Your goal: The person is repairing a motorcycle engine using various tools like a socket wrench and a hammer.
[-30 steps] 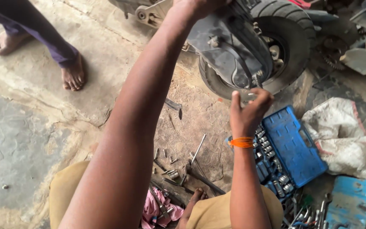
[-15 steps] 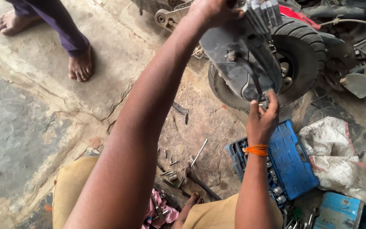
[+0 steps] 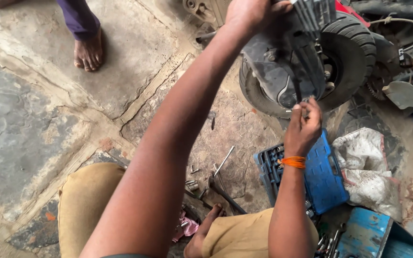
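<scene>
place: roadside-style vehicle repair workshop | floor: cracked, stained concrete and packed dirt (image 3: 48,119) | vehicle: small scooter wheel (image 3: 345,57) with dark engine casing (image 3: 283,71) | tools: open blue socket-set case (image 3: 321,177), loose sockets and wrenches (image 3: 216,181) on the ground | clutter: dirty rags (image 3: 369,162), blue metal box (image 3: 364,234)

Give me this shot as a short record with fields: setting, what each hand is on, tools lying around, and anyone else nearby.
Setting: cracked concrete floor, person seated beside a scooter's rear wheel
Left hand: raised, gripping the dark grey mudguard at its top
Right hand: fingertips pinched at the mudguard's lower edge; whatever small part it holds is too small to tell
Wrist: orange thread band
Tools: open blue socket set case, loose sockets on the ground
Other: white rag; a bystander's bare foot
</scene>
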